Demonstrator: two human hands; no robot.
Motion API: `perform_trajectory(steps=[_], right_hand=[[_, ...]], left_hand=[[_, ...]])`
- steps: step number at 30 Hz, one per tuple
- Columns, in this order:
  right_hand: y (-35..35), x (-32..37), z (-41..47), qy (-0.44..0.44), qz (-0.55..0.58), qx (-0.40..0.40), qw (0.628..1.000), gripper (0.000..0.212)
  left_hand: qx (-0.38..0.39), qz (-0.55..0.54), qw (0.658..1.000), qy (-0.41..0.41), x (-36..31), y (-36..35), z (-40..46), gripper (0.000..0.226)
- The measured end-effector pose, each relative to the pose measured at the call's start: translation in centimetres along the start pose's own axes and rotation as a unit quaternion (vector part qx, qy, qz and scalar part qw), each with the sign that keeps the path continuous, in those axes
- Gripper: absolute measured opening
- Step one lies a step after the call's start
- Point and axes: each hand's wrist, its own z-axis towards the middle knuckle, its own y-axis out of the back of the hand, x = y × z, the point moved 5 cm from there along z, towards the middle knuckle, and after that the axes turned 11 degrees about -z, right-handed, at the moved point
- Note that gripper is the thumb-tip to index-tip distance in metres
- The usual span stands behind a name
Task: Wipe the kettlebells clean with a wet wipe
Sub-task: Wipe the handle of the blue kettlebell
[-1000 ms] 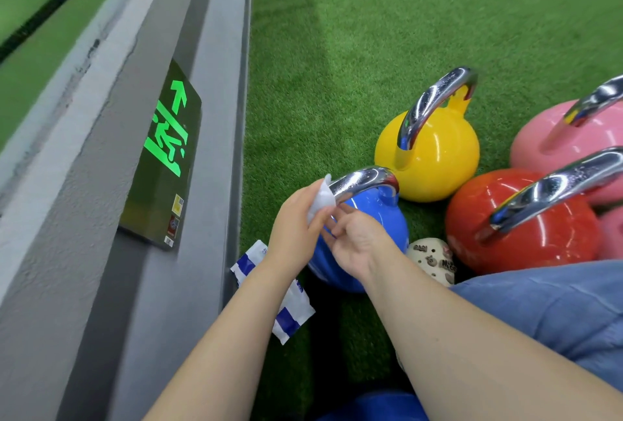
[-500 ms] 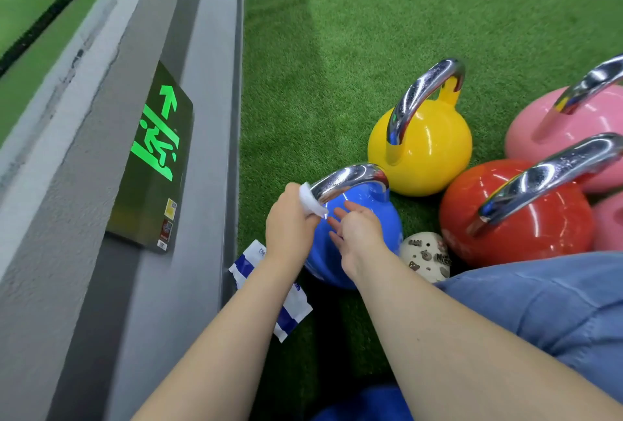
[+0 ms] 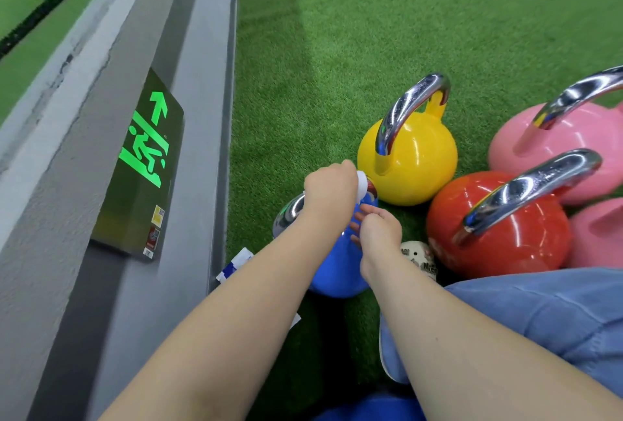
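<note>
Wipe pack (image 3: pixel 236 264) lies at 7 o'clock of the blue kettlebell (image 3: pixel 337 269), by the wall. Left hand (image 3: pixel 332 184) is wrapped round the chrome handle (image 3: pixel 290 213) w/ the wet wipe (image 3: pixel 362 183) pinched under it, at the handle's 2 o'clock end. Right hand (image 3: pixel 377 228) rests on the bell w/ fingers loose, steadying it. Imo best to keep that brace and twist the wipe right round the bar, underside too, before the ball.

Bare forearms (image 3: pixel 236 319), blue denim trouser leg (image 3: pixel 539 319).
</note>
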Motion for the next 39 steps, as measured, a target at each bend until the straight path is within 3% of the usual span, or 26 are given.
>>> perform_trajectory(steps=[6, 10, 12, 16, 19, 21, 25, 28, 31, 33, 34, 35, 37, 39], right_hand=[[-0.4, 2.7, -0.5, 0.158, -0.095, -0.029, 0.982, 0.035], [-0.6, 3.0, -0.7, 0.171, -0.133, -0.035, 0.976, 0.039], [-0.9, 4.0, -0.6, 0.199, -0.204, -0.033, 0.958, 0.034], [-2.0, 8.6, 0.7, 0.242, -0.427, 0.017, 0.871, 0.017], [-2.5, 11.7, 1.2, 0.223, -0.594, 0.11, 0.765, 0.028], [-2.1, 13.4, 0.8, 0.197, -0.649, 0.157, 0.718, 0.036], [-3.1, 15.5, -0.1, 0.146, -0.651, 0.243, 0.704, 0.033], [-5.6, 16.0, -0.9, 0.144, -0.7, 0.296, 0.633, 0.033], [-7.0, 16.6, -1.0, 0.208, -0.722, 0.293, 0.591, 0.034], [-6.8, 16.9, -0.3, 0.302, -0.721, 0.238, 0.577, 0.034], [-6.3, 16.6, 0.4, 0.345, -0.702, 0.212, 0.586, 0.032], [-5.5, 16.0, 1.3, 0.365, -0.664, 0.201, 0.621, 0.03], [-3.6, 14.0, 3.3, 0.343, -0.541, 0.22, 0.736, 0.025], [-2.1, 12.2, 4.8, 0.307, -0.416, 0.236, 0.823, 0.022]], left_hand=[[-0.049, -0.106, 0.992, 0.037, 4.6, -0.7, -2.8, 0.024], [-0.082, -0.242, 0.96, 0.114, 7.6, -2.3, -5.1, 0.023], [-0.08, -0.256, 0.955, 0.123, 7.9, -2.6, -5.1, 0.02], [-0.038, -0.179, 0.978, 0.096, 7.3, -1.8, -4.1, 0.019], [0.023, -0.131, 0.99, 0.052, 6.4, -0.9, -2.6, 0.017], [0.093, -0.14, 0.986, 0.019, 5.8, -0.6, -1.2, 0.021], [0.263, -0.217, 0.94, -0.02, 4.9, -1.0, 1.3, 0.028], [0.334, -0.291, 0.896, 0.024, 4.7, -1.6, 2.2, 0.031], [0.415, -0.381, 0.823, 0.068, 4.3, -2.7, 2.5, 0.024], [0.463, -0.423, 0.773, 0.094, 3.9, -3.3, 2.6, 0.021], [0.471, -0.427, 0.764, 0.107, 3.7, -3.4, 2.9, 0.022], [0.476, -0.424, 0.762, 0.117, 3.4, -3.4, 3.2, 0.023], [0.482, -0.392, 0.774, 0.117, 2.5, -3.2, 3.7, 0.025], [0.492, -0.37, 0.781, 0.108, 1.5, -3.2, 4.1, 0.025]])
